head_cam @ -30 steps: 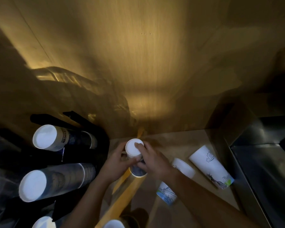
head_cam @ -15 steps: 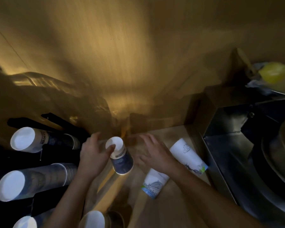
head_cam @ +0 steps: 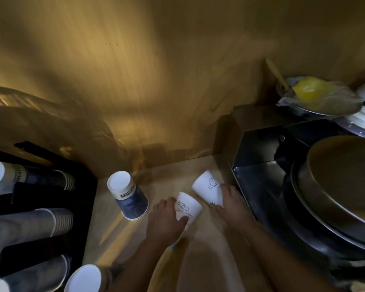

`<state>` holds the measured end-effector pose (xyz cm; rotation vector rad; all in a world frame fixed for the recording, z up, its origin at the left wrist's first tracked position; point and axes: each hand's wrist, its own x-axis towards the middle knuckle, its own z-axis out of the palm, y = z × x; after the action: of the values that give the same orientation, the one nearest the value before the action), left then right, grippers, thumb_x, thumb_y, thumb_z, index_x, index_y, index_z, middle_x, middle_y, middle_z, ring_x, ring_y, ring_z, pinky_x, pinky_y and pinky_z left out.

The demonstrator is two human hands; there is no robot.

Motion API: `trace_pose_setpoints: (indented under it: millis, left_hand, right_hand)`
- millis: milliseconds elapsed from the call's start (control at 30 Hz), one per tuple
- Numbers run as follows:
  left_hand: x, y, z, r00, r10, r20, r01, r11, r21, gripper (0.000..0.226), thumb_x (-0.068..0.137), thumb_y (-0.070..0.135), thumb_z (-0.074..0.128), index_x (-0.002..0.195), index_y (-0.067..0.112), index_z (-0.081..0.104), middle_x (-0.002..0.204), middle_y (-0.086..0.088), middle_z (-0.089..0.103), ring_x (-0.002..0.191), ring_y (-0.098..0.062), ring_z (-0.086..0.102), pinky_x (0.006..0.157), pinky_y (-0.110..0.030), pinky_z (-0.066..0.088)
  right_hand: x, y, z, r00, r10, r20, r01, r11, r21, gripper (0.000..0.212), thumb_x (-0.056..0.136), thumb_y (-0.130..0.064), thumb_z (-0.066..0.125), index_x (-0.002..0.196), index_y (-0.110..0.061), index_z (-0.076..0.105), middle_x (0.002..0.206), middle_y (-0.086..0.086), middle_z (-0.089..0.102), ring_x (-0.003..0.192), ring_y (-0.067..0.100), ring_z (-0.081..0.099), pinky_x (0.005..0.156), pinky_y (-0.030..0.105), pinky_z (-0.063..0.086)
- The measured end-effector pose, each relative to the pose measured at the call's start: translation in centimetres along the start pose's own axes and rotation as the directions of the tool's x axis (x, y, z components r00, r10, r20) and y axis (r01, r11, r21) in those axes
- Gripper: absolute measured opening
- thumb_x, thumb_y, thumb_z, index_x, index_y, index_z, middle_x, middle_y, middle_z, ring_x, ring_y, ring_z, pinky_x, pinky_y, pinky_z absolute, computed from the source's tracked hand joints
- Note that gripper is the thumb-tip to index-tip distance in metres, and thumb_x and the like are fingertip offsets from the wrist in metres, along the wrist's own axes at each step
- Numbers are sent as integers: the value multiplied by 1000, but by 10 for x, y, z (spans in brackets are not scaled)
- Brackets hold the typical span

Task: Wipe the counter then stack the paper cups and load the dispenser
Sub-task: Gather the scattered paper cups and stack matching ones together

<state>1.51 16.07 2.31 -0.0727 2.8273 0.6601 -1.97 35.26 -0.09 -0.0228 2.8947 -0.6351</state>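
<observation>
Each hand is gripping a white paper cup near the worktop's back right corner: the left hand (head_cam: 167,220) is holding one cup (head_cam: 188,206), the right hand (head_cam: 232,205) another (head_cam: 208,187). The blue cup (head_cam: 129,197) is sitting upside down, left of both.

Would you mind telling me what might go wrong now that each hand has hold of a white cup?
The left hand grips its white cup by the soft side wall and might crush it. The right hand with its cup works close to the metal box and might knock it. The upside-down blue cup nearby could be tipped.
</observation>
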Motion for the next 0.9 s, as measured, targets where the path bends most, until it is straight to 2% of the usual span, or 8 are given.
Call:
trace_pose_setpoints:
  millis: [100, 200, 367, 533, 633, 733, 800, 900]
  left_hand:
    - [-2, -15, 19, 989, -114, 93, 106, 990, 89, 67, 81, 48, 58, 134, 18, 30, 132, -8, 46, 121, -28, 44, 98, -37, 38]
    - [-10, -24, 29, 973, -181, 144, 169, 981, 90, 73, 81, 51, 59, 136, 16, 26, 131, -9, 46, 119, -30, 47, 96, -38, 41]
    - [-19, -29, 31, 948, -292, 126, 315, 916, -250, 62, 74, 32, 71, 122, 10, 38, 118, -18, 55, 106, -35, 57, 89, -45, 48]
    - [-24, -32, 23, 923, -380, 58, 376, 862, -340, 68, 70, 24, 75, 121, 9, 34, 122, -18, 53, 108, -37, 55, 90, -46, 49]
    - [-26, -27, 7, 922, -371, -109, 329, 901, -284, 65, 68, 29, 77, 119, 11, 40, 123, -13, 51, 110, -32, 49, 89, -39, 47]
    - [-30, -19, -13, 917, -273, -292, 204, 948, -244, 62, 67, 33, 77, 118, 14, 47, 120, -8, 51, 109, -28, 46, 85, -31, 37]
    - [-31, -16, -21, 898, -207, -387, 111, 960, -256, 60, 66, 31, 77, 116, 13, 50, 114, -6, 54, 106, -26, 48, 83, -30, 38]
    - [-32, -13, -18, 905, -163, -393, 50, 958, -281, 59, 67, 25, 77, 117, 13, 48, 113, -4, 53, 105, -23, 49, 84, -33, 46]
  right_hand:
    - [0, 3, 6, 999, 49, 4, -49, 999, 9, 54, 82, -30, 59, 126, -12, 32, 126, 18, 43, 107, 36, 50, 88, 43, 43]
    - [2, 2, 13, 998, 65, 11, -64, 997, -40, 52, 84, -31, 56, 125, -12, 30, 125, 18, 45, 105, 35, 52, 87, 42, 43]
    - [7, 8, 22, 998, 54, 43, -49, 993, -109, 56, 83, -30, 57, 126, -14, 26, 123, 16, 48, 104, 34, 54, 85, 39, 43]
    - [8, 11, 25, 998, 14, 62, -6, 993, -120, 60, 81, -34, 57, 129, -19, 23, 121, 15, 45, 101, 35, 54, 82, 39, 44]
    - [9, 10, 26, 998, -3, 62, 12, 988, -151, 63, 76, -28, 60, 127, -21, 24, 119, 13, 44, 100, 34, 53, 81, 38, 44]
    - [9, 10, 27, 997, -7, 74, 17, 991, -133, 65, 74, -24, 59, 128, -22, 24, 121, 13, 42, 103, 34, 49, 83, 39, 44]
    - [7, 14, 28, 997, -29, 70, 39, 986, -160, 66, 74, -23, 57, 130, -21, 23, 124, 13, 39, 103, 33, 46, 85, 38, 43]
    - [2, 17, 28, 997, -62, 35, 68, 976, -207, 66, 75, -27, 56, 132, -20, 23, 124, 12, 38, 102, 30, 45, 86, 37, 40]
